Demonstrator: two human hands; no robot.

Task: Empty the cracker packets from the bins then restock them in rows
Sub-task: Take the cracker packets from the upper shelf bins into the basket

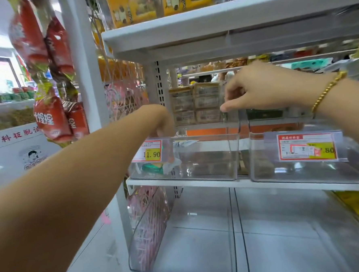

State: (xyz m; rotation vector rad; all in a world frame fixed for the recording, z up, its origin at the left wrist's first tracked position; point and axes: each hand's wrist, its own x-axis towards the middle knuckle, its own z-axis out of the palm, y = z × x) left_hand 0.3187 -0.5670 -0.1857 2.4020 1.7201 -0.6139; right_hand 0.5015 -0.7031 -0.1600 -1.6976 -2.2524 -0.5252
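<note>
Both arms are up at the middle shelf (198, 182) here, working the clear left bin (197, 162). The left hand (164, 124) is curled over that bin's front left corner, fingers dipping behind the price tag (151, 151) reading 11.90, but whether they pinch anything I cannot tell. Just below, inside the bin's left end, lies one cracker packet (155, 167) with green and white wrapping, and the rest of the bin floor looks bare. The right hand (255, 89), a gold bracelet (327, 91) at its wrist, reaches deeper, fingers pressed together with the thumb on the upright clear wall at the bin's rear right side. Behind it sit stacked packets (195, 104) at the back of the shelf. To the right stands a second clear bin (302, 170) carrying its own yellow and red tag (307, 147). Red snack bags (51, 118) hang off the post at left.
</note>
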